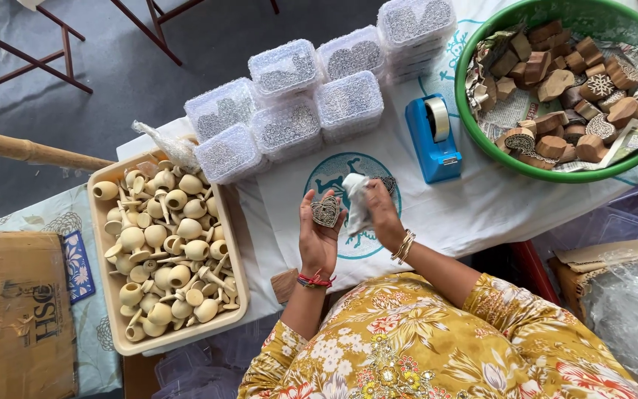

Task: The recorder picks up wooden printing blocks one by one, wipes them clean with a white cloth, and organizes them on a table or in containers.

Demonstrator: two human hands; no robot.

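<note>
Mid-frame, just below centre: left hand (pixel 319 240) cups a heart-shaped carved wooden block (pixel 326 211) flat on the palm, fingers curled loosely round its edge, carved face up. Right hand (pixel 382 214) is pinched shut on a crumpled white cloth (pixel 357 201), which sits just right of the heart and looks to touch its edge. Hands are close together, over the white sheet with a teal round print (pixel 474 199). Step looks like wiping the carved face. My read on doing it well: keep the palm flat under the block so it can't tip, work the cloth into the grooves rather than only across the top, light pressure since fine carving can chip, turn the block to reach the lobes and the tip. Around: green basin (pixel 481 140) at upper right holds more carved blocks among newspaper scraps; blue tape dispenser (pixel 433 137) just left of it; clear lidded boxes (pixel 289 111) along the top centre; beige tray (pixel 105 258) of pale wooden knobs at left. Another small wooden piece (pixel 284 284) lies on the sheet by the left wrist.
</note>
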